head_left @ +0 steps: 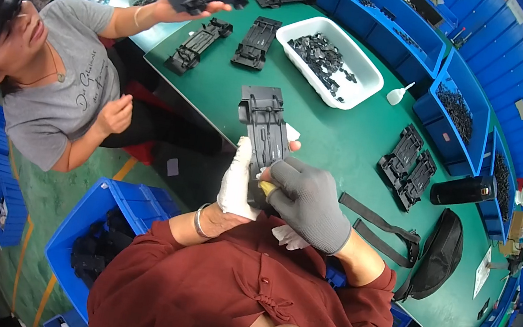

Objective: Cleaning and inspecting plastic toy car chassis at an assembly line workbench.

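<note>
Holding black chassis, long axis pointing away.

Gap between tray and paired frames

Fisheye view from above: the head-worn camera is looking steeply down over the maroon shirt, facing the left hand and right hand at close range, while the green worktop is extending farther off.
</note>
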A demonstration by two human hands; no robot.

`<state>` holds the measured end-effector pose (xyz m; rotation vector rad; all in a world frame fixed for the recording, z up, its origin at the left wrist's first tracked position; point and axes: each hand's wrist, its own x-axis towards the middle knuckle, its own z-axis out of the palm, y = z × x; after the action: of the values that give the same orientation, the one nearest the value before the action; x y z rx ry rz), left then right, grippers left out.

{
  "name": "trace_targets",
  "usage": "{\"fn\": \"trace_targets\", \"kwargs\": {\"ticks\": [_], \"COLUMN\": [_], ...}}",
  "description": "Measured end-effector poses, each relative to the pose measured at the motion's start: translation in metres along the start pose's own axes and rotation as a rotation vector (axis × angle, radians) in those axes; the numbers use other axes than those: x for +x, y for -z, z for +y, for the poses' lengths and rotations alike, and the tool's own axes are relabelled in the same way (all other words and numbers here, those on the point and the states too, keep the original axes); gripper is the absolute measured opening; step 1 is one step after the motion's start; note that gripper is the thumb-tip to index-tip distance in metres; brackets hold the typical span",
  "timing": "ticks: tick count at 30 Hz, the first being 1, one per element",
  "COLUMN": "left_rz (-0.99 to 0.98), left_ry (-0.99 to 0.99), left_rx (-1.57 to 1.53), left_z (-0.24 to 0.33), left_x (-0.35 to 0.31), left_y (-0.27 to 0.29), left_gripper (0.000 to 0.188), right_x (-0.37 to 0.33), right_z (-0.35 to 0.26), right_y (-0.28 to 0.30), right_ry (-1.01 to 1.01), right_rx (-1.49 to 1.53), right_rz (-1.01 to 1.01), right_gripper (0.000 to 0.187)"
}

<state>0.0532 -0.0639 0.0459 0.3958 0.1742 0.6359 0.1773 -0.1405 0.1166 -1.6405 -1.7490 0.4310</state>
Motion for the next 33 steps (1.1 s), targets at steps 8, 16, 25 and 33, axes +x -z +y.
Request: {"fn": "trace_targets", "kwargs": {"ticks": [8, 16, 25, 33], "left_rz": [-0.013, 0.018, 0.106, 0.082], "left_ry": [0.039, 0.047, 0.086, 0.059], "left_rx": [0.002, -0.042, -0.028, -0.060], "left_z": [0.005, 0.010, 0.009, 0.017], "left_x": [0.000, -0.005, -0.005, 0.008], "left_y": [0.002, -0.004, -0.004, -0.006], "left_gripper": [0.066, 0.069, 0.078, 0.073], "right_x": [0.004, 0.006, 0.008, 0.016], "right_z": [-0.003, -0.008, -0.001, 0.003], "right_y": [0.000, -0.003, -0.006, 0.002], "right_ry": [0.035, 0.063, 0.041, 0.009], "right_rx": [-0.065, -0.085, -0.107, 0.014], "right_rz": [-0.044, -0.071, -0.125, -0.071], "right_gripper": [0.012, 0.019, 0.023, 0.020]}}
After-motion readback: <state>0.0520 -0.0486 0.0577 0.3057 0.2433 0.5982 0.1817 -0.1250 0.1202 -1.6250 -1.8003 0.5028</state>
